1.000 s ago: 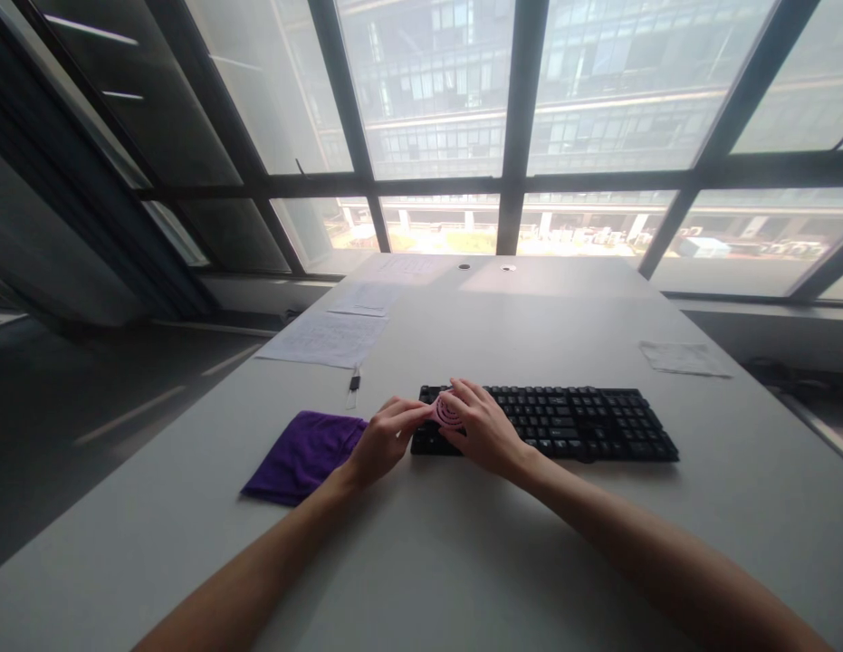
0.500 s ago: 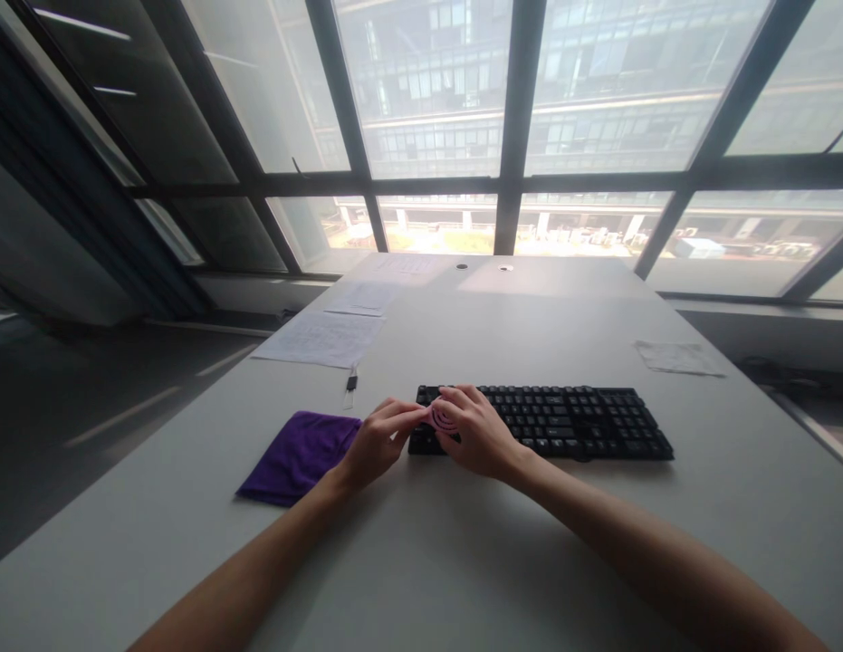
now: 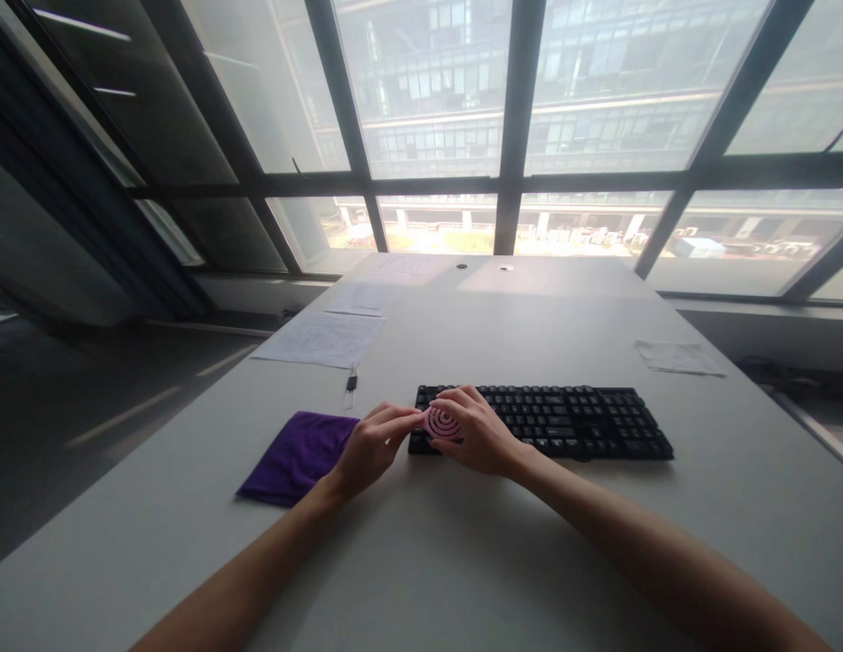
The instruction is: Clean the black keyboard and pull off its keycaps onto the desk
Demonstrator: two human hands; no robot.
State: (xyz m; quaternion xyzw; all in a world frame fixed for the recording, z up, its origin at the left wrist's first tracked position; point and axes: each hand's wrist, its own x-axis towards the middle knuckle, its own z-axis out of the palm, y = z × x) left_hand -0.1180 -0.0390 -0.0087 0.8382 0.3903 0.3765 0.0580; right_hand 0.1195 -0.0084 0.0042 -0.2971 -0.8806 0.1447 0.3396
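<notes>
Pink tool (image 3: 443,423) sits over the keyboard's (image 3: 584,421) left end, handle pointing left, long axis left-right. Left hand (image 3: 377,445) pinches the handle, hiding its tip; right hand (image 3: 482,433) grips the ringed head, covering its right edge.

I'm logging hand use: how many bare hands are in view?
2: left hand, pinching the narrow end of a pink round ring-patterned object; right hand, holding its wide part.
</notes>
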